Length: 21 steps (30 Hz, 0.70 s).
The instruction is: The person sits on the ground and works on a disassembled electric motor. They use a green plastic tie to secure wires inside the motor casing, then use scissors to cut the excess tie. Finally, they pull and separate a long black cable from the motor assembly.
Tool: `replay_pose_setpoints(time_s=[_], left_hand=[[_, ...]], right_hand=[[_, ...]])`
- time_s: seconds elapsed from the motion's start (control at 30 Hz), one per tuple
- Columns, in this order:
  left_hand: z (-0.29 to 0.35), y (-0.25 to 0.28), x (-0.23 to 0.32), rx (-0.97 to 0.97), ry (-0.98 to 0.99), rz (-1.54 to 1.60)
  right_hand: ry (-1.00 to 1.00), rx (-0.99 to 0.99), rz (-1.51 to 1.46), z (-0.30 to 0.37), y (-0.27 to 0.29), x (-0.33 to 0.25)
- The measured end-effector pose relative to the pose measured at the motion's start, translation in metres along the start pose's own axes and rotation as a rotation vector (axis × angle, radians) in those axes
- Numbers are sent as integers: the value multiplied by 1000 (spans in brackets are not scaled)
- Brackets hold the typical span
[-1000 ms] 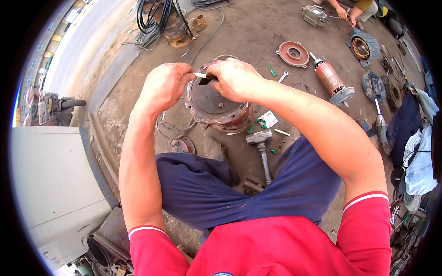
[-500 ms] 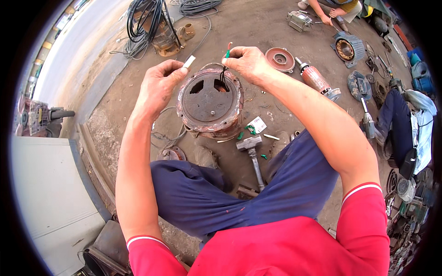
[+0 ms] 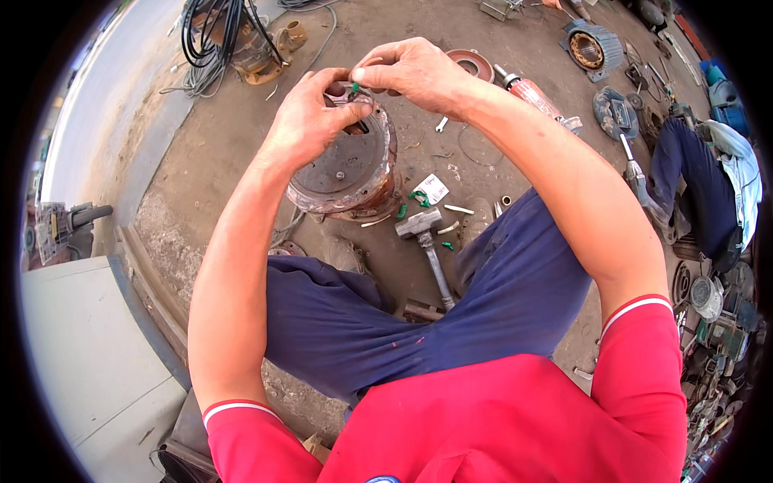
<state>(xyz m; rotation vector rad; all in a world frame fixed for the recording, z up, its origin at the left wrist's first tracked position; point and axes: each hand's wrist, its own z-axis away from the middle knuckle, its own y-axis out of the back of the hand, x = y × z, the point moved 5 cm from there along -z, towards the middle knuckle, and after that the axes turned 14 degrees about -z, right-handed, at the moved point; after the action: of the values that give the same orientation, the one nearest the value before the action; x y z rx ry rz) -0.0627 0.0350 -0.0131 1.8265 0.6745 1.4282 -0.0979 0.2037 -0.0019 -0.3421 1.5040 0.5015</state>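
The right hand's (image 3: pixel 415 76) thumb and forefinger are pinched together at the top of a small green wrap (image 3: pixel 355 87) on a wire end, the wrap showing directly beneath the thumb tip. The left hand (image 3: pixel 310 119) is curled just beside it, its fingers and thumb closed around the dark wires (image 3: pixel 361 126) below the wrap; the exact contact inside the fingers is hidden. So the wrap sits between the two sets of fingertips, above the round rusty motor (image 3: pixel 334 171), and the wires show just under the left thumb, over the motor's top plate.

Near the motor's base, on the dirt ground, lie a white card (image 3: pixel 431 188) with green scraps (image 3: pixel 419 196) against its lower edge, and a short white tube (image 3: pixel 459 209) beside them. A hammer (image 3: pixel 430 245) lies closer to the person, between the knees. Beyond the right wrist is a small wrench (image 3: pixel 441 124); farther out are a red disc (image 3: pixel 475 61), partly covered by the forearm, a red rotor (image 3: pixel 533 97) and a blue-grey casing (image 3: pixel 609 50).
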Motion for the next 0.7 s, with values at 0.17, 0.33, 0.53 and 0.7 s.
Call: replay_pose_setpoints(time_s=[0.17,0.33,0.53,0.7], left_hand=[[-5,2,-5,-6,156,75],[-3,29,-42,16,362,93],[-10,41,-78,-101,482,448],[15,52,-99,-168,582,412]], right_hand=[[126,45,7,17,36,-40],[-111,231,165,55,139,-11],[-492,312,617,170,192,202],[-1065,250,510,314,122,336]])
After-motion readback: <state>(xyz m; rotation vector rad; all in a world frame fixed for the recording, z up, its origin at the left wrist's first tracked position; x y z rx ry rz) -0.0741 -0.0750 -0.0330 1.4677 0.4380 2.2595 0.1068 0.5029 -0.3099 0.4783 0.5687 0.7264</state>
